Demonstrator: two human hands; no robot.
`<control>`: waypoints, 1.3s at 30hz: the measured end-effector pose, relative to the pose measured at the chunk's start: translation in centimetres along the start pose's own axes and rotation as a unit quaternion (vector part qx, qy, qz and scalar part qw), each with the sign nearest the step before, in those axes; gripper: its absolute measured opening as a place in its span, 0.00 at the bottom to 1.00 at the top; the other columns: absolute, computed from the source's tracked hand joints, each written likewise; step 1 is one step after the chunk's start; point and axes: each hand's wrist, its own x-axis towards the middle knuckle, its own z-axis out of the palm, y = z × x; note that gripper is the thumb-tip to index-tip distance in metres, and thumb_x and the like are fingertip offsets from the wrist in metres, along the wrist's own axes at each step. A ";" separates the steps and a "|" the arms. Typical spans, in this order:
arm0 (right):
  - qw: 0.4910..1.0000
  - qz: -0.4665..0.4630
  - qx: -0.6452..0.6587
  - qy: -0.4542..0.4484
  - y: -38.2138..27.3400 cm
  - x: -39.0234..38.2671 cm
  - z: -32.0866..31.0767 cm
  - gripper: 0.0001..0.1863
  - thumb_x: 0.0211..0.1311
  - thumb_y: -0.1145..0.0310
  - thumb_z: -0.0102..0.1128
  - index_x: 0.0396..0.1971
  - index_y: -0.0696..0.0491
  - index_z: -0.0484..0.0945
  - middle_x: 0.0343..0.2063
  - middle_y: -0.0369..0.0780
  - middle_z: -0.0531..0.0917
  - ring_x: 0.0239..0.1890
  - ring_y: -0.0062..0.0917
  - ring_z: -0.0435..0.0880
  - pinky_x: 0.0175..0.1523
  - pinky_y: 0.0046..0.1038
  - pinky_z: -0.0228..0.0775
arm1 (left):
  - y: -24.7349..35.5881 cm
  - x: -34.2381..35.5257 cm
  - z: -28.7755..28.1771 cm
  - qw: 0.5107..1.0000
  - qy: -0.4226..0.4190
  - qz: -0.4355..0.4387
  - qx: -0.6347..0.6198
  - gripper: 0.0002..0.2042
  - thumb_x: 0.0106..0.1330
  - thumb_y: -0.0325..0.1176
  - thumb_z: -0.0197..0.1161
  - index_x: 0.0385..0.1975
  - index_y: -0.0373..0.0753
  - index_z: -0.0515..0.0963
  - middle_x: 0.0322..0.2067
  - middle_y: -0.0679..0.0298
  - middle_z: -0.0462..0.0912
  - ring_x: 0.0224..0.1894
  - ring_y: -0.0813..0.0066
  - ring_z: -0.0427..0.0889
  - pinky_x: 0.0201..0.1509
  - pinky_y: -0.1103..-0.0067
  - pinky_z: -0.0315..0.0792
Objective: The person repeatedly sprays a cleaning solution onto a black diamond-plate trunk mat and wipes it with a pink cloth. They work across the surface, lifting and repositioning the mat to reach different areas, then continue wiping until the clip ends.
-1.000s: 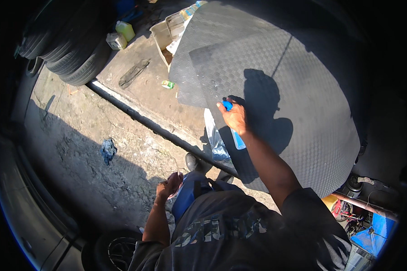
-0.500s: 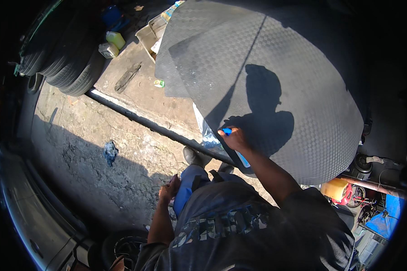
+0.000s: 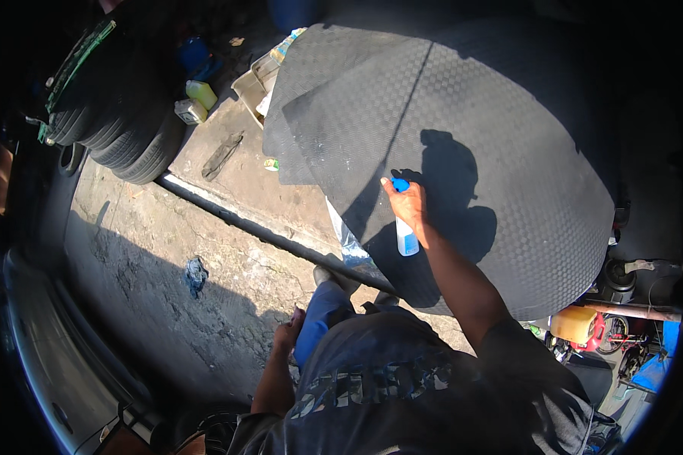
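Observation:
My right hand [image 3: 408, 205] is closed round the neck of a spray bottle [image 3: 407, 240] with a blue head and a pale body with a blue lower part. The bottle is held over a large black textured rubber mat [image 3: 539, 220], on which my shadow falls. My left hand [image 3: 285, 334] hangs low beside my blue-trousered leg, its fingers curled. Whatever it may hold is too small and dark to make out. A silvery sheet [image 3: 354, 252] sticks out from under the mat's left edge.
Stacked tyres [image 3: 140, 155] stand far left, near jugs [image 3: 200, 94] and a crate [image 3: 252, 91]. A raised kerb [image 3: 235, 214] crosses the ground. A crumpled blue rag [image 3: 196, 277] lies on the concrete. A car [image 3: 49, 356] is at left; a yellow container [image 3: 574, 324] stands at right.
My right hand has moved up and farther over the mat with the spray bottle, whose body now shows more fully. My left hand has shifted slightly lower beside my leg.

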 end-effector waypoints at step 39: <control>0.994 0.038 -0.033 0.098 -12.0 16.0 -4.7 0.31 0.72 0.39 0.68 0.32 0.58 0.86 0.28 0.46 0.88 0.33 0.34 0.87 0.45 0.40 0.78 | 7.6 17.5 -15.0 0.990 -0.004 0.077 0.117 0.34 0.70 0.64 0.61 0.52 0.34 0.88 0.47 0.44 0.92 0.51 0.50 0.91 0.52 0.59 0.80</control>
